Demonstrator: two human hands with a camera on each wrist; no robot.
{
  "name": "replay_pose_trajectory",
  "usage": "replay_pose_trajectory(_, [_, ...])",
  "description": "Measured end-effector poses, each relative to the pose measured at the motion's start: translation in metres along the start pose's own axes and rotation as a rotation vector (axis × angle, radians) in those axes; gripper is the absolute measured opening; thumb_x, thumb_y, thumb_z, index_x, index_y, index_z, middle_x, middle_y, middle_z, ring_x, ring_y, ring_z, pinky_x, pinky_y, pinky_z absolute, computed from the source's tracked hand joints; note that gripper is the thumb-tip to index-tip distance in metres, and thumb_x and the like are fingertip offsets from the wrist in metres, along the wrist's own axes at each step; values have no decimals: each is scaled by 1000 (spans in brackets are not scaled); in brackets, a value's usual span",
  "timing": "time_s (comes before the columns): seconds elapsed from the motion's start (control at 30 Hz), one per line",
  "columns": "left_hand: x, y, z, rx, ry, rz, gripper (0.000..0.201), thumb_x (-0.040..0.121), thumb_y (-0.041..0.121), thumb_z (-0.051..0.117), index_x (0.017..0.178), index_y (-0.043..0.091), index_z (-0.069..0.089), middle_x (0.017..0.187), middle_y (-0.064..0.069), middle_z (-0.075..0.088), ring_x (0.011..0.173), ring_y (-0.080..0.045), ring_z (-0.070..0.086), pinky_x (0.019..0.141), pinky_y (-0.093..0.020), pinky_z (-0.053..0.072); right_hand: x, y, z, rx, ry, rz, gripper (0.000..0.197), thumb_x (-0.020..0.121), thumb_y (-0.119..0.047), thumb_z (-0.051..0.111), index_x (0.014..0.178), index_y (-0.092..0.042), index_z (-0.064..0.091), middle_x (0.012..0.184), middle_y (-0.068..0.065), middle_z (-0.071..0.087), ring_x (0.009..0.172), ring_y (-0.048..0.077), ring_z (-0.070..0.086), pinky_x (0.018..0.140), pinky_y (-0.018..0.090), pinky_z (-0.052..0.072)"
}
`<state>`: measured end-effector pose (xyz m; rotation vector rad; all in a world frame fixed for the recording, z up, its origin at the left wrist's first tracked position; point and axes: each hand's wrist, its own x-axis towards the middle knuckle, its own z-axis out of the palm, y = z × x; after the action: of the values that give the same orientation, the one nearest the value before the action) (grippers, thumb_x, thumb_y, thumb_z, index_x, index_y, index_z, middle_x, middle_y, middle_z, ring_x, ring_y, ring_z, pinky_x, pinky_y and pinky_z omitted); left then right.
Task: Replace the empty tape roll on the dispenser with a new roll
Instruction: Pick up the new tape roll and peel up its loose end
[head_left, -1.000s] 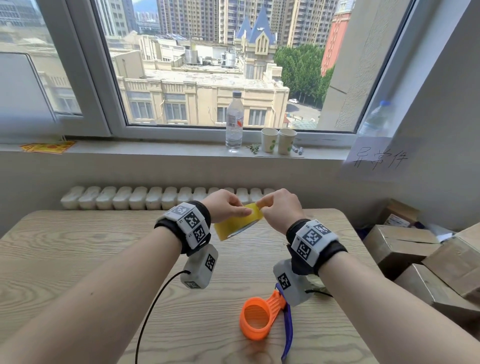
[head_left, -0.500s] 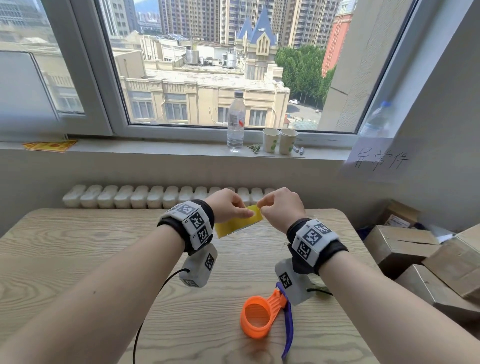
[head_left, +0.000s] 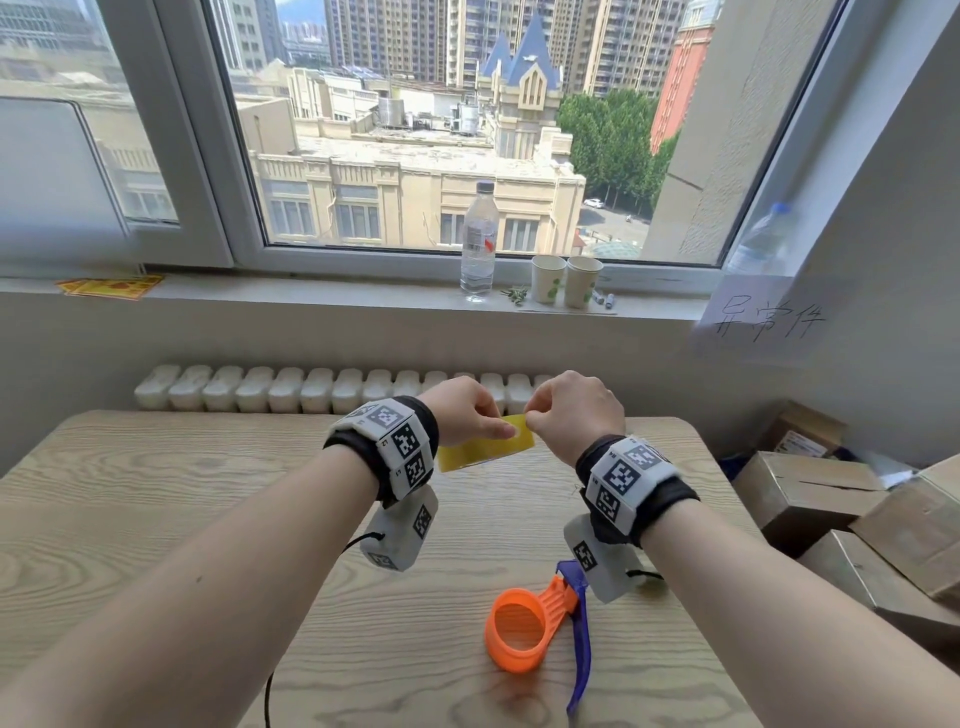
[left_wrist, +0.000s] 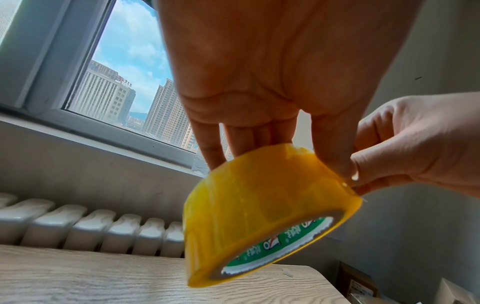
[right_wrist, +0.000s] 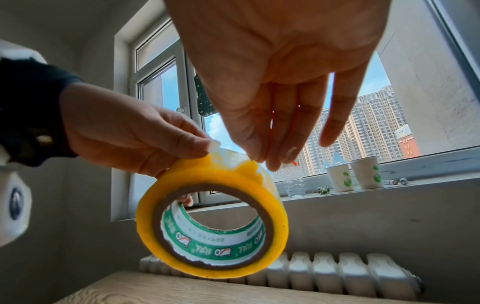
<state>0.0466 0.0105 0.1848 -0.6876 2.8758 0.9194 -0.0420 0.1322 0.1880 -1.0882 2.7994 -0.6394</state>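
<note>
My left hand (head_left: 496, 428) holds a yellow tape roll (head_left: 485, 449) in the air over the far middle of the wooden table (head_left: 156, 519). Its thumb lies on the outer face and its fingers reach behind. The roll (right_wrist: 215, 174) has a brown core with a green and white label. My right hand (head_left: 540, 421) pinches crumpled tape at the roll's top edge. The left wrist view shows the roll (left_wrist: 259, 205) under my left hand (left_wrist: 259, 127) with the right hand (left_wrist: 363, 170) at its right rim. An orange and blue dispenser (head_left: 558, 603) lies on the table nearer me, with its orange ring bare.
A white radiator (head_left: 311, 389) runs behind the table. On the windowsill stand a water bottle (head_left: 478, 244) and two paper cups (head_left: 566, 280). Cardboard boxes (head_left: 810, 493) are stacked right of the table. A cable (head_left: 270, 696) hangs from my left wrist.
The roll has turned a little in my hands and shows less of its open side. Both hands stay at the same place over the table.
</note>
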Motion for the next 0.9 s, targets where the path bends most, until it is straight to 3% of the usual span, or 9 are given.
replay_pose_trajectory(0.23, [-3, -3, -2, -3, -9, 2, 35, 87, 38, 59, 105, 9, 68, 107, -10, 68, 90, -15, 56, 84, -30, 47, -1, 8, 0, 80, -24, -18, 14, 78, -25, 61, 80, -27, 75, 93, -5, 72, 92, 18, 64, 84, 31, 51])
replay_pose_trajectory(0.57, [-6, -4, -1, -40, -9, -3, 34, 88, 36, 58, 107, 9, 67, 95, -3, 62, 87, -15, 54, 76, -24, 41, 5, 16, 7, 377, -82, 61, 8, 73, -19, 66, 68, -21, 71, 80, 0, 71, 87, 20, 66, 84, 33, 53])
replay_pose_trajectory(0.73, [-6, -4, -1, -51, -18, -2, 35, 90, 36, 55, 109, 9, 66, 95, -1, 59, 88, -15, 53, 76, -25, 39, 5, 18, 10, 535, -88, 102, 14, 73, -11, 65, 61, -18, 67, 70, 4, 70, 80, 20, 67, 84, 37, 54])
replay_pose_trajectory(0.9, [-6, -8, -2, -45, -18, -20, 36, 92, 36, 52, 110, 8, 65, 94, -2, 59, 88, -17, 53, 76, -24, 38, 6, 20, 5, 726, -153, 143, 16, 84, -3, 53, 72, -10, 60, 71, 6, 69, 68, 19, 65, 74, 32, 52])
